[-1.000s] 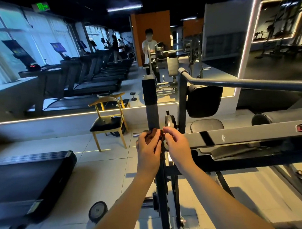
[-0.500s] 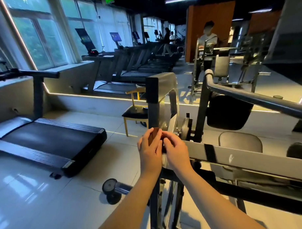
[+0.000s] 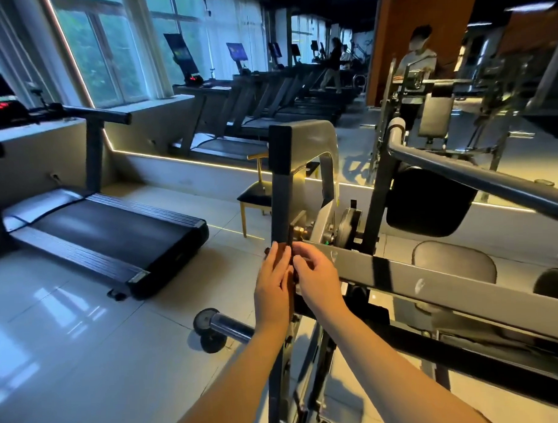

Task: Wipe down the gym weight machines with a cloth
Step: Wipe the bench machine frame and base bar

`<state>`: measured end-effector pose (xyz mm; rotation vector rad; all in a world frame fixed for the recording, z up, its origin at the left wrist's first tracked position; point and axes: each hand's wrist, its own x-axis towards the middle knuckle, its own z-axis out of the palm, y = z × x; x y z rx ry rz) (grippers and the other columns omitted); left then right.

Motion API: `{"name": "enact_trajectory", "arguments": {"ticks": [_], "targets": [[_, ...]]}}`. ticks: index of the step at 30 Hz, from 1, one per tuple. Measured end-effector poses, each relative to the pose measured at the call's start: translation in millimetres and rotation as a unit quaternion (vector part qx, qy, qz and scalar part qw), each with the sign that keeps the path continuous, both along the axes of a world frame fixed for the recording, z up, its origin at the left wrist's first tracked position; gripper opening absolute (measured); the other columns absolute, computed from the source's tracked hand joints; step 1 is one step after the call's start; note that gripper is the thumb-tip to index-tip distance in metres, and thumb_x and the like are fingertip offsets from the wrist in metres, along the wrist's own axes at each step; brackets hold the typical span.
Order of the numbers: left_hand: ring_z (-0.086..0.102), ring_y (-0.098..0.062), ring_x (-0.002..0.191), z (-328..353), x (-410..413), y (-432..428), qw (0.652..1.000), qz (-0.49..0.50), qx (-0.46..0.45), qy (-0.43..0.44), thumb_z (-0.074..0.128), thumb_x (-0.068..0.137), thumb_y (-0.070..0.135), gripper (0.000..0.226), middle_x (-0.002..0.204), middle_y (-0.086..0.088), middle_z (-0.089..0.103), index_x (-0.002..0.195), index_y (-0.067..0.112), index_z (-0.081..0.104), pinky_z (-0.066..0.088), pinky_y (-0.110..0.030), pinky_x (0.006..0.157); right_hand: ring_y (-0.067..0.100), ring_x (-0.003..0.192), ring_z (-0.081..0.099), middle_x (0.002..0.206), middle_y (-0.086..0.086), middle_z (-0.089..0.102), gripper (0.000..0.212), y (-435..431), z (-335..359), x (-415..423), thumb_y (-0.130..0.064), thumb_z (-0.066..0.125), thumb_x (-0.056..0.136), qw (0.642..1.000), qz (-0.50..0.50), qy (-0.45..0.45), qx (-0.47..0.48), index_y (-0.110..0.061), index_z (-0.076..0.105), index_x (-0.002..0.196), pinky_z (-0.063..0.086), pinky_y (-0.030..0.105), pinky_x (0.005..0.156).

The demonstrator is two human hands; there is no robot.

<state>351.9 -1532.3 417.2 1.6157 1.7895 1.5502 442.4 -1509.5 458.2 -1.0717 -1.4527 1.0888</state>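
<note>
A grey weight machine stands right in front of me, with an upright post [image 3: 282, 195] and a long grey beam [image 3: 432, 278] running off to the right. Both my hands meet on the post where the beam joins it. My left hand [image 3: 272, 284] lies with fairly straight fingers against the post's left face. My right hand [image 3: 318, 279] has curled fingers that pinch a small dark cloth [image 3: 291, 258]. Only a sliver of the cloth shows between the two hands.
A treadmill [image 3: 98, 236] lies on the tiled floor to the left. A wooden chair [image 3: 255, 196] stands behind the post. A chrome peg with a black end disc [image 3: 225, 327] juts out low on the left. Black pads [image 3: 429, 206] and a sloping bar [image 3: 491, 181] fill the right. A person [image 3: 418, 64] stands far back.
My view has swung left and moved closer, bringing the treadmill and windows into sight. Both hands stay together at the same spot on the post, with less of the cloth showing.
</note>
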Motion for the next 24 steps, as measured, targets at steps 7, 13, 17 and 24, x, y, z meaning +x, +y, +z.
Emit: {"name": "enact_trajectory", "arguments": {"ticks": [7, 13, 17, 24], "targets": [[0.053, -0.002, 0.11, 1, -15, -24, 0.995, 0.015, -0.031, -0.089, 0.054, 0.103, 0.025, 0.029, 0.138, 0.004, 0.043, 0.132, 0.03, 0.058, 0.039, 0.005, 0.079, 0.004, 0.106, 0.064, 0.112, -0.013, 0.067, 0.025, -29, -37, -2, -0.02, 0.059, 0.1, 1.0, -0.002, -0.011, -0.026, -0.042, 0.061, 0.111, 0.057, 0.041, 0.096], [0.059, -0.011, 0.111, -25, -20, -29, 0.972, -0.053, -0.107, -0.204, 0.04, 0.108, 0.034, 0.019, 0.121, 0.01, 0.059, 0.123, 0.04, 0.05, 0.054, -0.032, 0.092, 0.003, 0.118, 0.055, 0.126, -0.017, 0.056, 0.026, -47, -63, -16, -0.027, 0.055, 0.103, 0.997, -0.034, -0.049, -0.039, -0.042, 0.057, 0.125, 0.049, 0.037, 0.106], [0.061, -0.014, 0.107, -48, -42, -36, 0.945, -0.129, -0.174, -0.244, 0.035, 0.109, 0.035, 0.025, 0.114, 0.011, 0.062, 0.111, 0.049, 0.055, 0.055, -0.039, 0.094, 0.003, 0.118, 0.053, 0.126, -0.016, 0.057, 0.033, -62, -90, -38, -0.022, 0.064, 0.098, 0.99, -0.118, -0.059, -0.042, -0.043, 0.058, 0.122, 0.048, 0.036, 0.105], [0.058, -0.004, 0.117, -80, -120, -29, 0.936, -0.245, -0.214, -0.132, 0.038, 0.108, 0.041, 0.025, 0.128, 0.018, 0.06, 0.125, 0.052, 0.052, 0.051, -0.043, 0.103, 0.004, 0.113, 0.055, 0.115, -0.014, 0.059, 0.031, -85, -94, -94, -0.008, 0.064, 0.094, 0.947, -0.315, -0.051, -0.044, -0.032, 0.066, 0.113, 0.048, 0.031, 0.103]]}}
